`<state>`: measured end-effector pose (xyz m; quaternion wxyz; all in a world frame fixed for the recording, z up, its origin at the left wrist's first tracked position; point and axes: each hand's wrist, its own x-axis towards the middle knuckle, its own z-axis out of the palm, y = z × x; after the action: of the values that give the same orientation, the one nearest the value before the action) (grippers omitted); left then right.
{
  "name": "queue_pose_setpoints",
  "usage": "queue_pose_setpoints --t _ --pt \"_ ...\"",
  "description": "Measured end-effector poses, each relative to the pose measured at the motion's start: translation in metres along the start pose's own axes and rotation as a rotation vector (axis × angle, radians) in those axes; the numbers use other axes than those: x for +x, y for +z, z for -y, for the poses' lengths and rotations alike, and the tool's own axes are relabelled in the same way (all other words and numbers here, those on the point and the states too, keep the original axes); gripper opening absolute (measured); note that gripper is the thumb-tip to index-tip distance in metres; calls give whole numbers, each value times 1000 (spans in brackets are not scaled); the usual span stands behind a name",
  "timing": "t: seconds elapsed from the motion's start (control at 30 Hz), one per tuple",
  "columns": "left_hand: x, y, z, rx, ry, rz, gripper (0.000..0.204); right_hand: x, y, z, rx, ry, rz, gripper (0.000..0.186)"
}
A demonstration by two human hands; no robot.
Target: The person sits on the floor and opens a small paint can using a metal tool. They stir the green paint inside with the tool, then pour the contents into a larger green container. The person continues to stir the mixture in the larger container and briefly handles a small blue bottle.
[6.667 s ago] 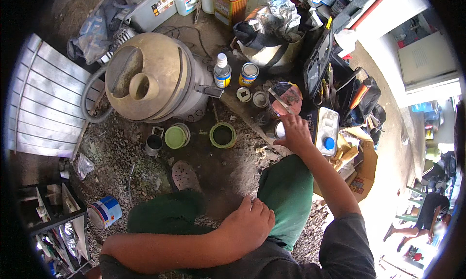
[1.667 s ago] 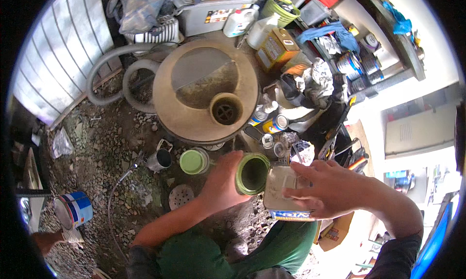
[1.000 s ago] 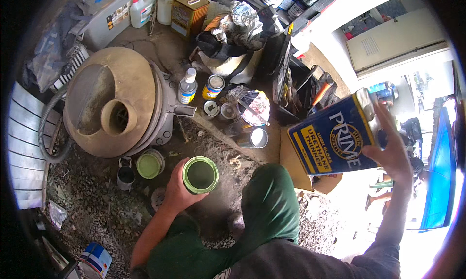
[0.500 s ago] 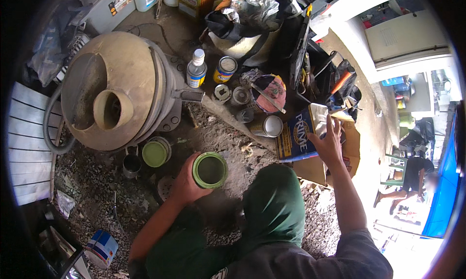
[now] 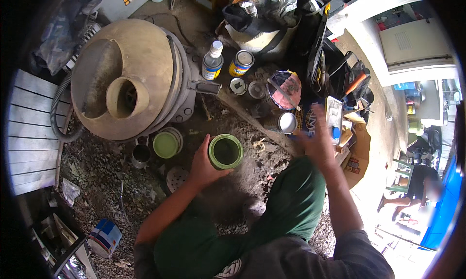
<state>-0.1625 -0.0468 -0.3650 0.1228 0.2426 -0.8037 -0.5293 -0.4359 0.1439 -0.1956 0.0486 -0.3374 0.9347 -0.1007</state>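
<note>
My left hand point(image 5: 203, 163) is closed round a paint can point(image 5: 225, 152) with a green-smeared rim, its dark mouth facing up. My right hand point(image 5: 318, 143) is blurred, with fingers stretched out and thumb apart, over the blue flap of a cardboard box point(image 5: 360, 155). Inside that box a clear container with a blue cap point(image 5: 335, 132) shows beside the hand. Whether the fingers touch the flap is hidden. Left of the held can stand a can with a light green top point(image 5: 166, 144) and a metal cup point(image 5: 141, 154).
A large tan machine point(image 5: 141, 60) with a round opening fills the upper left. Beyond my hands are a clear bottle point(image 5: 212, 61), a yellow-and-blue can point(image 5: 241, 63), a white-topped can point(image 5: 288, 123) and a pink-topped container point(image 5: 286, 90). A blue-and-white can point(image 5: 104, 237) lies lower left.
My right hand has moved down and left over the box flap, and the blue-capped container has come into sight. The view has shifted; my left hand keeps hold of the paint can.
</note>
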Motion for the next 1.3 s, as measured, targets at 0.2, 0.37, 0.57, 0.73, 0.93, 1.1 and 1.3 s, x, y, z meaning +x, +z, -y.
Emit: queue_pose_setpoints --t 0.2,0.37,0.57,0.73,0.93,1.1,1.3 --pt "8 22 23 107 159 -100 128 -28 109 96 256 -388 507 117" --pt "-8 12 33 100 15 -88 127 -27 133 126 217 -411 603 124" --pt "-44 -4 56 237 132 11 117 -46 133 111 220 -446 688 120" --pt "-119 -2 97 349 -94 134 87 -17 122 78 13 -394 531 119" --pt "-146 22 112 69 -267 -157 67 -24 145 80 86 -436 592 119" --pt "-143 19 108 178 -292 -108 65 -11 146 80 -40 -396 502 119" --pt "-141 18 106 412 -188 -125 61 -23 149 62 6 -424 619 119"
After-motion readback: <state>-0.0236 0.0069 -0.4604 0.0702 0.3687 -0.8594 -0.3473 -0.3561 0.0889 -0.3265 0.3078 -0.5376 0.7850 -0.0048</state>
